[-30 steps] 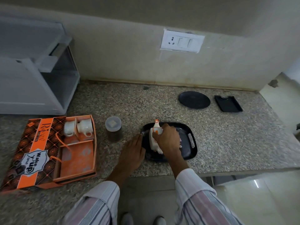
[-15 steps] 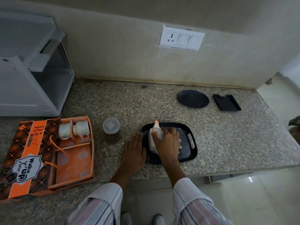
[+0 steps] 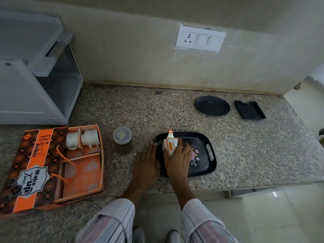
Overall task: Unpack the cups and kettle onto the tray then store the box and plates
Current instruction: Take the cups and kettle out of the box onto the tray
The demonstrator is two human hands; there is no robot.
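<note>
Now lower on the tray [image 3: 206, 137] than a second ago: the white and orange kettle [image 3: 169, 144], then held a little higher with the spout up, at present resting on or just above the tray's left part, under the right hand [image 3: 177, 159]. Right hand wrapped over the kettle from above, fingers around its body, so grasping, not released. Left hand [image 3: 146, 165] open and flat, palm down, at the tray's left edge, partly on the worktop [image 3: 254, 155], probably to keep the tray from sliding. Meaning for the task: kettle nearly delivered, letting go not yet done. Two white cups [image 3: 82, 140] waiting in the orange box [image 3: 35, 169], well apart to the left of both hands, with a lidded jar [image 3: 122, 137] between box and tray. Round black plate [image 3: 212, 105] and small rectangular black plate [image 3: 249, 109] lying far behind the tray, untouched.
</note>
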